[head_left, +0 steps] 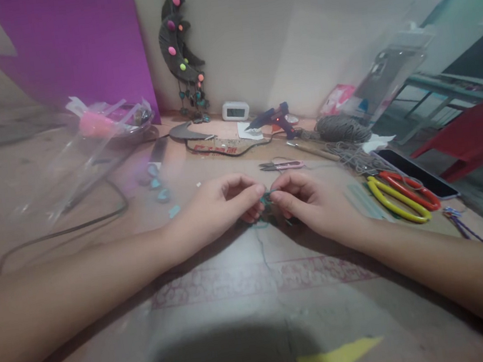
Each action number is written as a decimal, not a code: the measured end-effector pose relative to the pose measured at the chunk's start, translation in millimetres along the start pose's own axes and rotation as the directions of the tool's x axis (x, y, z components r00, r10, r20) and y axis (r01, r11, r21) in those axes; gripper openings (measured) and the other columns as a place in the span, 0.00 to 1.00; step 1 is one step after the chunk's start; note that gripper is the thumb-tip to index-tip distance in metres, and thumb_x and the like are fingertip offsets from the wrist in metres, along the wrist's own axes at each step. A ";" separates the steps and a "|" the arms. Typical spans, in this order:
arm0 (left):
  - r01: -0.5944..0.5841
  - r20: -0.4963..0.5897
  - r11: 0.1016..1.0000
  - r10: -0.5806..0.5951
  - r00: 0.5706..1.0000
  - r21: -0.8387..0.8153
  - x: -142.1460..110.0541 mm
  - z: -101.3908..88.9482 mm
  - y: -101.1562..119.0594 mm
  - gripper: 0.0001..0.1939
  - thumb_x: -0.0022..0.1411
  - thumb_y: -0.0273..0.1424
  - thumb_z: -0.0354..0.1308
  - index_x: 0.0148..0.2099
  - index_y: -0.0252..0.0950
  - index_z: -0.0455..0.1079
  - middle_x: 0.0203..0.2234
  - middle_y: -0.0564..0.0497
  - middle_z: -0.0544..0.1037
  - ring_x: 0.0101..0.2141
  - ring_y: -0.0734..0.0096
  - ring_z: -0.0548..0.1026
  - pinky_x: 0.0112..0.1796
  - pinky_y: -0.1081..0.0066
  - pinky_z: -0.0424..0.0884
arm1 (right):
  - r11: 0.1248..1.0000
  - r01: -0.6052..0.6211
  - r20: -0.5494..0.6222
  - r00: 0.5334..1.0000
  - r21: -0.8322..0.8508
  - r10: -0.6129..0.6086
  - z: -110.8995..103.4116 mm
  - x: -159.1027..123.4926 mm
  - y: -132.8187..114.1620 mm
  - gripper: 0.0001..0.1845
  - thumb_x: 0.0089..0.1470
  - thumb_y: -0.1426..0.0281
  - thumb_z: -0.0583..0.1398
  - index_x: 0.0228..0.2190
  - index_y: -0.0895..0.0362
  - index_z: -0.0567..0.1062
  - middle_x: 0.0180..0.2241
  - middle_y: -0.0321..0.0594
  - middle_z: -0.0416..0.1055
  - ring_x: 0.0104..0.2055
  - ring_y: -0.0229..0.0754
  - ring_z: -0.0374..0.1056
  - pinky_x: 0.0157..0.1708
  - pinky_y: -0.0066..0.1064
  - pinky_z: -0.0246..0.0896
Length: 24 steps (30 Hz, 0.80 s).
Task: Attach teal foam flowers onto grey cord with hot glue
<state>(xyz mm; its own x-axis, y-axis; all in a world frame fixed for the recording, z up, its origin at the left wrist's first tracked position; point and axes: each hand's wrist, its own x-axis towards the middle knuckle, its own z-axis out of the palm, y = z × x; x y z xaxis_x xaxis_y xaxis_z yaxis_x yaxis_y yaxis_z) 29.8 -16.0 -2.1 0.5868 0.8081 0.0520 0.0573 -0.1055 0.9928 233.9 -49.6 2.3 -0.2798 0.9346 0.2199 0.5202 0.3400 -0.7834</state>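
My left hand and my right hand meet above the middle of the table. Between their fingertips is a small teal piece with grey string on it. My left hand is closed, thumb and fingers pinching the teal piece from the left. Also closed, my right hand pinches the grey string close beside it. More teal bits show just under the fingers, partly hidden. A thin strand of grey string trails down from there over the table. Small pink-handled thread snips lie just beyond my hands.
Scissors with yellow and red handles, a phone and a ball of grey yarn lie right. Behind are a glue gun and a white digital clock. Left are loose teal pieces and a dark cable.
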 end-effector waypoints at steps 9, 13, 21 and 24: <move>-0.044 -0.047 0.992 0.050 0.998 0.119 -0.5 -1.2 -1.0 0.12 0.65 0.37 0.57 0.35 0.34 0.71 0.28 0.52 0.78 0.29 0.74 0.74 0.31 0.74 0.68 | 0.995 -0.046 0.054 0.998 0.094 0.042 0.6 0.3 -2.6 0.10 0.60 0.60 0.59 0.38 0.54 0.70 0.23 0.32 0.69 0.25 0.36 0.65 0.27 0.29 0.60; -0.105 -0.084 0.973 0.125 0.989 0.206 -2.3 -0.7 0.8 0.12 0.66 0.37 0.56 0.34 0.34 0.70 0.28 0.52 0.77 0.29 0.73 0.74 0.32 0.74 0.68 | 0.934 -0.135 0.122 0.987 0.329 0.100 2.1 1.3 -4.9 0.10 0.61 0.62 0.57 0.39 0.56 0.68 0.19 0.28 0.62 0.21 0.33 0.58 0.23 0.27 0.53; -0.187 -0.096 0.907 0.240 0.966 0.378 -7.0 -0.5 3.3 0.10 0.66 0.35 0.56 0.36 0.35 0.72 0.29 0.54 0.78 0.30 0.74 0.73 0.34 0.73 0.68 | 0.780 -0.271 0.244 0.957 0.564 0.156 7.5 -0.2 -6.8 0.11 0.60 0.63 0.59 0.37 0.57 0.65 0.15 0.22 0.55 0.18 0.29 0.47 0.20 0.24 0.40; -0.198 -0.063 0.914 0.235 0.970 0.353 -6.6 -0.9 2.1 0.11 0.67 0.36 0.56 0.36 0.35 0.72 0.29 0.54 0.78 0.31 0.74 0.74 0.33 0.73 0.68 | 0.810 -0.250 0.211 0.964 0.530 0.159 8.3 -0.5 -8.5 0.11 0.60 0.62 0.59 0.36 0.57 0.65 0.14 0.22 0.55 0.18 0.29 0.47 0.20 0.24 0.39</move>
<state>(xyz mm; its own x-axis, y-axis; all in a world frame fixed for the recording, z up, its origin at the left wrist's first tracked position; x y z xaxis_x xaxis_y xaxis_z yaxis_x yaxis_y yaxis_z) 25.3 -21.0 -0.3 0.5315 0.7958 0.2902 0.2213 -0.4612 0.8593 222.9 -53.9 4.0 -0.3571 0.9334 -0.0353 0.0634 -0.0135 -0.9979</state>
